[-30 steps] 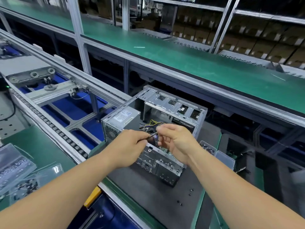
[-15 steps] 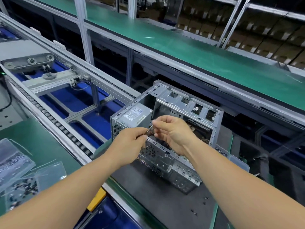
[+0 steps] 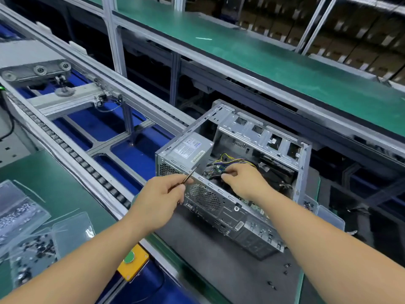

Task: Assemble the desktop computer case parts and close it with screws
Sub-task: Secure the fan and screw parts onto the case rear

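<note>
An open silver computer case [image 3: 219,207] lies on its side on a dark grey mat [image 3: 219,266], its power supply [image 3: 188,150] at the near-left corner and coloured cables [image 3: 232,160] inside. My left hand [image 3: 160,200] pinches a thin dark tool [image 3: 190,175] just outside the case's rear edge. My right hand [image 3: 243,181] reaches down into the case beside the cables with fingers curled; whatever the fingertips hold is hidden. A few loose black screws [image 3: 286,268] lie on the mat at the right.
Clear plastic bags of screws [image 3: 26,238] lie on the green bench at the left. A roller conveyor [image 3: 72,154] with blue panels runs diagonally behind. A yellow box with a green button [image 3: 131,261] sits at the bench edge. A green shelf [image 3: 263,58] spans the back.
My hands have separated: the right hand let go of the tool and dropped into the case, while the left hand keeps the tool. The view has shifted so the case sits further right.
</note>
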